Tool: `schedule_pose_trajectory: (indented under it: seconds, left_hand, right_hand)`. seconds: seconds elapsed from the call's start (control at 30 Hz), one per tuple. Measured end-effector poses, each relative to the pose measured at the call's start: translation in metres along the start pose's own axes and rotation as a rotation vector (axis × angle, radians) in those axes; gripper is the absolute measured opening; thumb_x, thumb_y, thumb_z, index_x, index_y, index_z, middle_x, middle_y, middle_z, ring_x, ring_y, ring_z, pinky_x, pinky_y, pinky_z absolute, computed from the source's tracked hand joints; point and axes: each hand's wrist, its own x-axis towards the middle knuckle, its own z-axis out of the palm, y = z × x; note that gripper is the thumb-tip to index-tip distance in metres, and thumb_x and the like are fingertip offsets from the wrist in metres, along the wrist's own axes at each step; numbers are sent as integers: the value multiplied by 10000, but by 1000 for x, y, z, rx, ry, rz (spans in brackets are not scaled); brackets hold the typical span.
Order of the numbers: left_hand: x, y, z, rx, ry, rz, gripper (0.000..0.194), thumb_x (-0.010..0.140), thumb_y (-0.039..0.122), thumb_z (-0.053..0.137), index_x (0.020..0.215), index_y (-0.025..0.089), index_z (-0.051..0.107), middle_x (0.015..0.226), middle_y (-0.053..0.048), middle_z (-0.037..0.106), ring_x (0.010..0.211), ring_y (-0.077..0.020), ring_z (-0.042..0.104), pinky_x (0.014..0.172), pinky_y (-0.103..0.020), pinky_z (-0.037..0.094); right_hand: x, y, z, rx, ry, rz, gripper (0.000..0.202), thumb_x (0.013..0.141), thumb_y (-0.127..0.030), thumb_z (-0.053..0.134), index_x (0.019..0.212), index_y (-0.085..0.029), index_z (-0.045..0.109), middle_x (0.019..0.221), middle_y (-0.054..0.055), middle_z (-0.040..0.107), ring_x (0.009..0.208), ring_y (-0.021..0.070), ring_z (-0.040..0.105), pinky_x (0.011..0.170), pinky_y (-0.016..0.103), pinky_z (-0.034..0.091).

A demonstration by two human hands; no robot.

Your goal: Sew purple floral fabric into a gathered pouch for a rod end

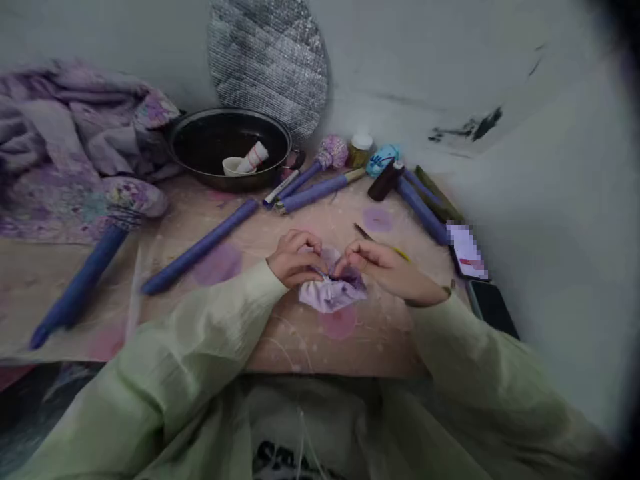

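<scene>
In my head view, the purple cloth point(330, 295) sits bunched on the table point(400, 343), in front of the person's body and between the two hands. I can't make out its folds under the fingers, and the middle of it is covered. The left hand point(299, 259) is closed on its far left part, thumb and fingers bent in, though its exact grip is blurred for me. The right hand point(384, 267) has its thumb and index drawn up close together at the cloth's right side; whether they pinch anything, I cannot tell. Both wrists angle inward, palms mostly turned from me, and the forearms come in from the lower corners in loose pale green sleeves point(210, 327).

A thin dark-tipped tool point(362, 231) runs behind the right hand, its middle hidden and only a yellow end showing beyond. The screen of one phone point(466, 252) is pixelated, so I can't read it; a dark phone point(491, 307) lies just beside it, its lower end near the right sleeve. The patterned fabric point(50, 153) is cut off at the left edge.
</scene>
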Motion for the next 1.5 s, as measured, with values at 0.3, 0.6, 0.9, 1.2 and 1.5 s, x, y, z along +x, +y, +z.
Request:
schedule_pose_trajectory:
  seconds: [0.3,0.6,0.9,1.2,1.5]
  left_hand:
    - [-30,56,-4,198,69,-305,195,860,303,475,873,155,601,774,-57,579,711,-161,521,663,-295,417]
    - [-30,81,23,219,146,-499,320,819,423,494,927,135,579,856,-94,582,790,-216,529,714,-367,439]
    - [-10,68,14,90,58,-463,306,726,418,587,914,177,583,908,-51,638,930,-234,546,814,-396,379]
    - [-24,56,23,71,124,-481,165,755,213,547,900,132,552,876,-93,625,835,-194,591,737,-332,488]
    - [-24,64,12,110,162,-439,259,762,334,596,937,149,550,895,-87,625,861,-199,591,765,-339,505]
  right_hand:
    - [-9,30,27,110,106,-22,183,890,-361,402,823,-213,486,1005,60,672,910,174,614,768,325,456]
    - [-16,18,35,78,126,-67,193,896,-368,402,868,-208,507,968,53,676,983,177,607,838,341,462]
    - [-46,-4,60,155,247,-47,155,911,-336,386,881,-228,493,1142,55,624,1080,159,561,950,361,418]
    - [-63,10,62,410,948,-104,129,863,-311,504,824,-195,545,694,-7,638,652,118,567,658,288,441]
    - [-103,-2,41,814,1461,-244,146,794,-121,473,693,-176,565,436,-70,302,414,69,257,433,252,240]
